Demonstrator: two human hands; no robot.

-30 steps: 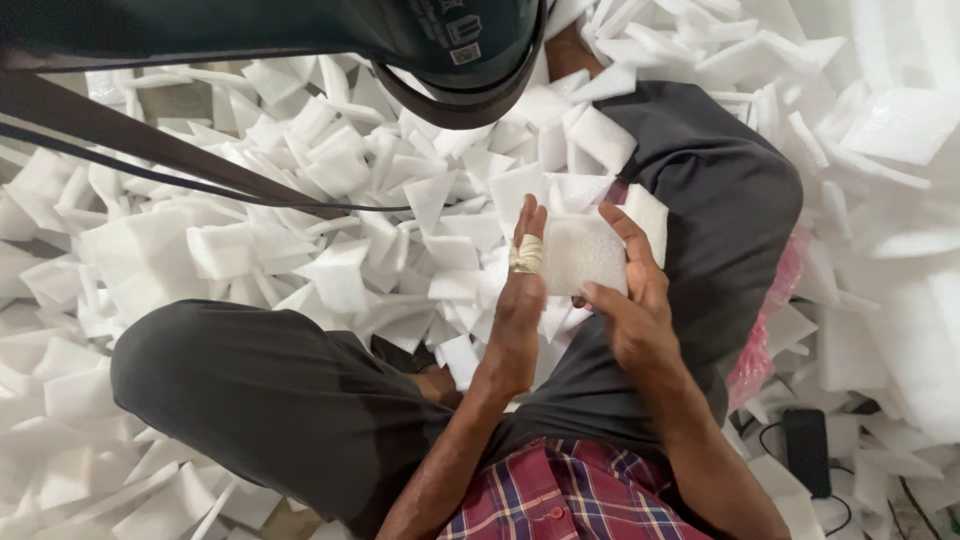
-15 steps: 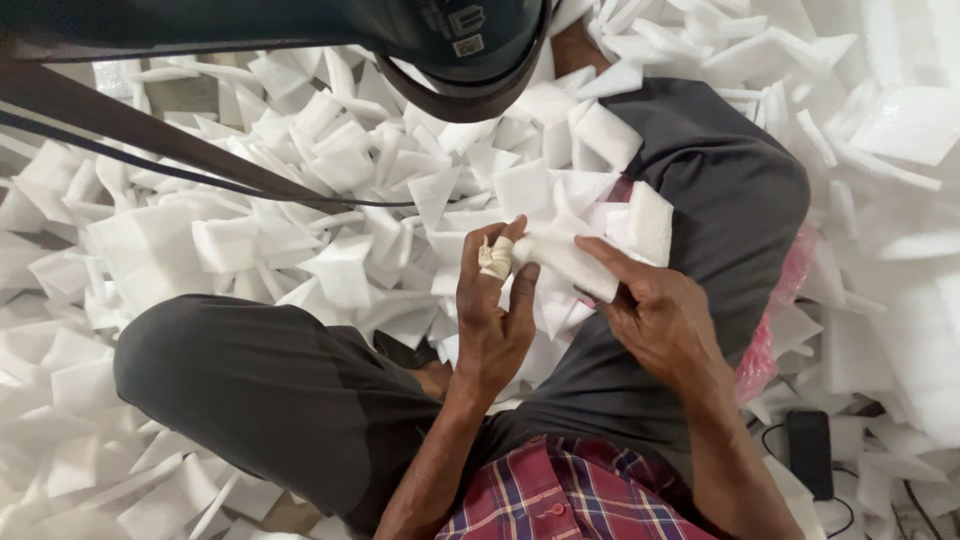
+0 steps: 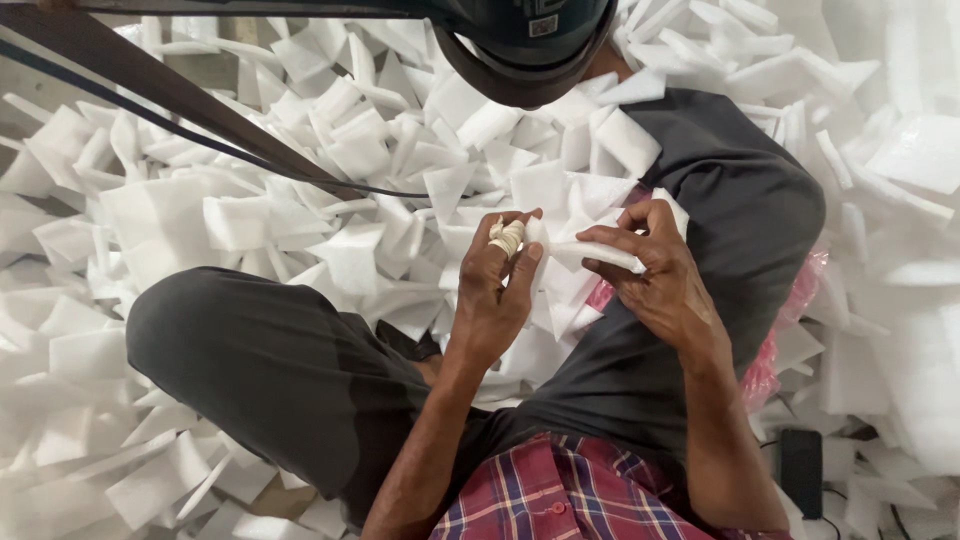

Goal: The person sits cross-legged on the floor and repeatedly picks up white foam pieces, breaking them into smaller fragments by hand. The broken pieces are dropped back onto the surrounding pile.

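Both hands on one white foam sheet (image 3: 590,252), held up over the lap, centre of frame.

Change vs a second ago: the sheet was flat and spread between both hands, broad face toward the camera. Now it's folded or rolled down to a narrow strip, so the folding step looks to be under way rather than finished.

Left hand (image 3: 495,300): grip closed, thumb and fingers pinching the left end of the strip. Off-white wrap on one finger (image 3: 508,236), probably tape or bandage; can't say which from here.

Right hand (image 3: 655,275): grip closed around the right end, fingers curled over the top edge.

Around: person sits cross-legged in dark grey trousers (image 3: 280,370) on the floor, loose foam pieces (image 3: 350,150) piled on every side. Pink plastic bag (image 3: 775,350) just right of the right knee. Dark phone-like object (image 3: 800,470) near right, with a cable.
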